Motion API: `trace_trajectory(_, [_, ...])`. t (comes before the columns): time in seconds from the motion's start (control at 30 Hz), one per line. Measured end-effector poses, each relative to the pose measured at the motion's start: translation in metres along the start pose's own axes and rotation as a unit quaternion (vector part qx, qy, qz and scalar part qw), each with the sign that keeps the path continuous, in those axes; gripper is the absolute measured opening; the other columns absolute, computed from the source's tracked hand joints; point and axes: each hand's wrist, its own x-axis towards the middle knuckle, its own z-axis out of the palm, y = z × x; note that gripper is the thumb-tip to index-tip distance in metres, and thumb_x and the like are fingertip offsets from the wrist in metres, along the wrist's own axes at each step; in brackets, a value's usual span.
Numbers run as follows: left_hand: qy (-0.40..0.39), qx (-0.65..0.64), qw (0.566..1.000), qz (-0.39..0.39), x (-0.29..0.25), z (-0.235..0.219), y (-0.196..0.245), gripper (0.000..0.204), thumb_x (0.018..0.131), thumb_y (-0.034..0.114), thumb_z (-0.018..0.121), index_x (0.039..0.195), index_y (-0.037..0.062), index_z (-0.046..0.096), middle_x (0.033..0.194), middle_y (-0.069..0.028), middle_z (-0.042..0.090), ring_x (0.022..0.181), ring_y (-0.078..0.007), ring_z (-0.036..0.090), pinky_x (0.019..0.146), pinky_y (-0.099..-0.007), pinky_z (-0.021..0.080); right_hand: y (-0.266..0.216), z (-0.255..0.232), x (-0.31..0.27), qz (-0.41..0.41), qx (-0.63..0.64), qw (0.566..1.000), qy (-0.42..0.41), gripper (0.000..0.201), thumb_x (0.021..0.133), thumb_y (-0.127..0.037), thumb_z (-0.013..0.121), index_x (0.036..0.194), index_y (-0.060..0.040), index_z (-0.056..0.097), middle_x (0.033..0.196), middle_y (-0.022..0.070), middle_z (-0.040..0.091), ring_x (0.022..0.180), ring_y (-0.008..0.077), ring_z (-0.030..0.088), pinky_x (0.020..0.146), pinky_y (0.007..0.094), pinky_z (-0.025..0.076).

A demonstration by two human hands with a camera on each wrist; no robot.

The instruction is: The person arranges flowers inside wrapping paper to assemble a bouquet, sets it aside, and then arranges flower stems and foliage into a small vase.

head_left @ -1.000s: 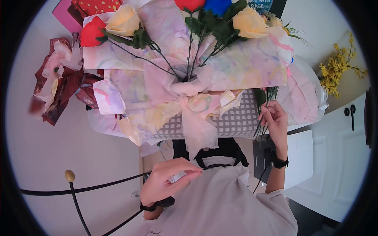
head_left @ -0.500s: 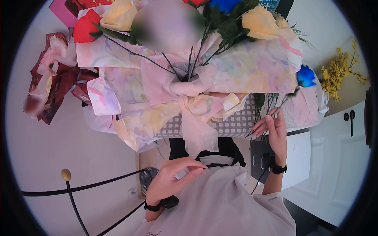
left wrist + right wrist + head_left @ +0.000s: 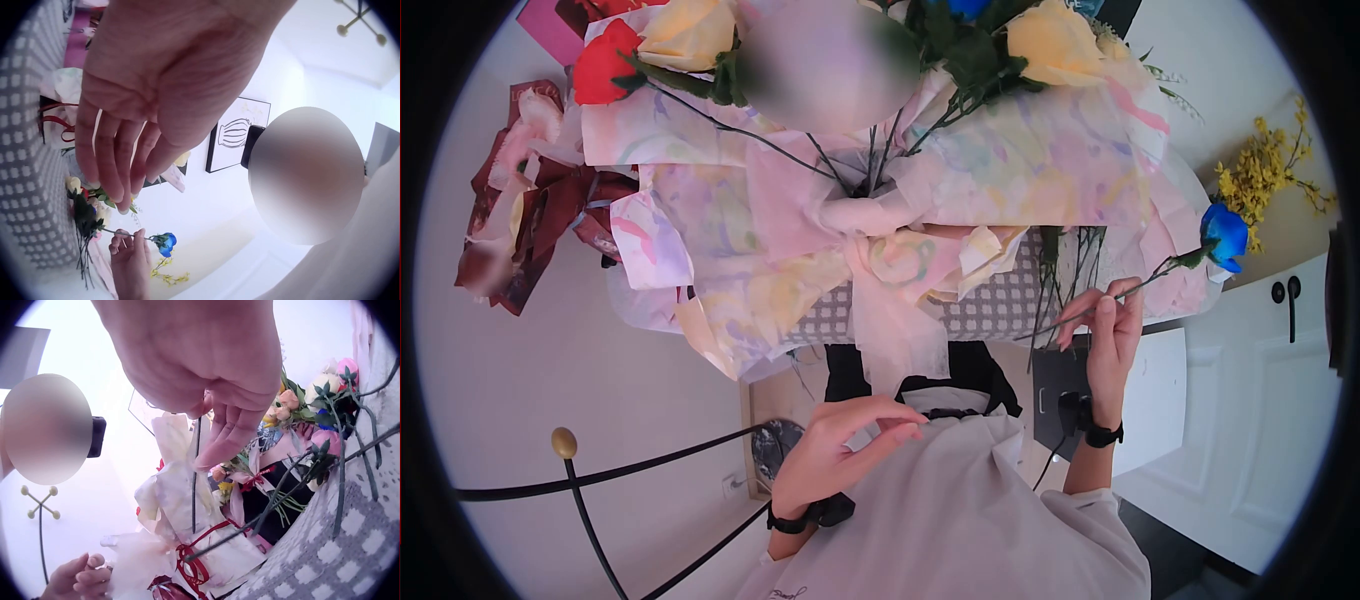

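Note:
A blue rose [image 3: 1226,237] with a thin green stem leans out to the right, past the table's right side. My right hand [image 3: 1115,335] pinches its stem between thumb and fingers; the stem [image 3: 197,487] runs down from the fingers in the right wrist view. Just left of that hand, several loose flower stems [image 3: 1090,255] lie at the table edge, their upper parts hidden under the wrapping. In front of the body my left hand [image 3: 832,455] hangs with fingers loosely bent and nothing in them. A wrapped bouquet [image 3: 1040,170] with a pale bow fills the middle.
Red and cream roses [image 3: 1068,45] stick out of the bouquet's top. Under it is a grey checked tablecloth [image 3: 1000,322]. A dark red wrapped bunch [image 3: 550,225] is at the left, yellow sprigs [image 3: 1260,180] at the right. A black metal rail [image 3: 650,475] stands lower left.
My right hand has drawn the blue rose out from beside the wrapping, away from the other stems, and its bloom has swung right and down. My left hand stays almost where it was.

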Motion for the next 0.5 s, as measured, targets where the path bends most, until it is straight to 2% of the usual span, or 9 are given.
trace_trajectory(0.07, [-0.004,-0.004,1.000,-0.009,-0.001,0.002,0.002,0.015,0.092,0.000,0.068,0.106,-0.0025,0.070,0.090,-0.0104,0.073,0.073,-0.0177,0.068,0.068,-0.0278,0.052,-0.002,0.005,-0.001,-0.010,0.008,1.000,0.002,0.017,0.110,-0.023,0.041,0.106,-0.0080,0.034,0.081,0.0208,0.065,0.061,0.0213,0.065,0.054,0.0289,0.054])
trace_trajectory(0.17, [0.010,-0.013,1.000,-0.006,-0.006,0.002,0.003,0.017,0.091,-0.001,0.068,0.108,-0.0029,0.070,0.089,-0.0109,0.073,0.073,-0.0174,0.068,0.068,-0.0277,0.052,-0.014,0.018,-0.007,-0.009,0.051,0.999,0.006,0.012,0.107,-0.010,0.046,0.102,-0.0035,0.038,0.083,0.0206,0.067,0.063,0.0209,0.065,0.059,0.0296,0.055])
trace_trajectory(0.23, [0.028,-0.013,0.999,0.010,-0.006,0.001,0.008,0.020,0.091,-0.001,0.068,0.111,-0.0027,0.070,0.091,-0.0110,0.073,0.073,-0.0170,0.067,0.067,-0.0273,0.052,-0.025,0.028,-0.022,0.019,0.007,0.999,-0.047,0.015,0.107,-0.014,0.047,0.103,-0.0018,0.040,0.087,0.0225,0.066,0.065,0.0228,0.066,0.059,0.0317,0.058])
trace_trajectory(0.27, [0.040,-0.013,0.999,0.025,-0.006,0.000,0.012,0.024,0.090,-0.001,0.069,0.114,-0.0025,0.069,0.093,-0.0111,0.072,0.072,-0.0166,0.065,0.066,-0.0270,0.052,-0.029,0.033,-0.029,0.033,0.020,0.995,-0.089,0.010,0.105,-0.007,0.048,0.105,0.0003,0.042,0.089,0.0231,0.067,0.070,0.0246,0.068,0.064,0.0337,0.059])
trace_trajectory(0.3, [0.051,-0.012,0.998,0.024,-0.003,0.000,0.017,0.024,0.090,-0.001,0.069,0.114,-0.0025,0.069,0.093,-0.0111,0.072,0.072,-0.0166,0.065,0.066,-0.0270,0.052,-0.032,0.037,-0.039,0.085,0.025,0.990,-0.107,0.006,0.096,0.009,0.051,0.097,0.0066,0.057,0.091,0.0199,0.070,0.080,0.0222,0.071,0.071,0.0318,0.059])
trace_trajectory(0.33, [0.052,-0.011,0.997,0.057,0.003,0.002,0.025,0.031,0.089,-0.001,0.070,0.120,-0.0013,0.067,0.097,-0.0107,0.072,0.073,-0.0167,0.064,0.066,-0.0269,0.051,-0.031,0.034,-0.042,0.081,-0.063,0.973,-0.205,0.007,0.095,0.007,0.057,0.098,0.0075,0.063,0.096,0.0164,0.072,0.084,0.0210,0.072,0.076,0.0307,0.059])
trace_trajectory(0.4, [0.062,-0.008,0.994,0.093,0.013,0.010,0.038,0.038,0.088,0.000,0.071,0.126,-0.0002,0.065,0.101,-0.0104,0.071,0.073,-0.0167,0.062,0.065,-0.0268,0.051,-0.031,0.035,-0.046,0.026,-0.122,0.921,-0.370,0.021,0.096,0.003,0.060,0.116,0.0063,0.062,0.111,0.0167,0.071,0.099,0.0227,0.071,0.088,0.0312,0.056])
trace_trajectory(0.47, [0.030,-0.025,0.996,0.082,0.023,0.019,0.049,0.052,0.086,0.001,0.074,0.135,0.0029,0.059,0.108,-0.0091,0.068,0.074,-0.0165,0.060,0.064,-0.0262,0.051,-0.015,0.031,-0.064,0.092,-0.069,0.894,-0.434,0.037,0.097,-0.002,0.062,0.133,0.0003,0.057,0.125,0.0168,0.066,0.115,0.0248,0.065,0.100,0.0327,0.050])
trace_trajectory(0.5, [-0.004,-0.016,0.999,0.036,0.028,0.020,0.054,0.062,0.080,0.005,0.078,0.138,0.0048,0.056,0.110,-0.0089,0.067,0.079,-0.0198,0.062,0.068,-0.0292,0.052,-0.021,0.037,-0.070,0.170,0.081,0.889,-0.417,0.049,0.095,-0.009,0.066,0.142,-0.0051,0.051,0.135,0.0168,0.060,0.130,0.0266,0.054,0.110,0.0373,0.043])
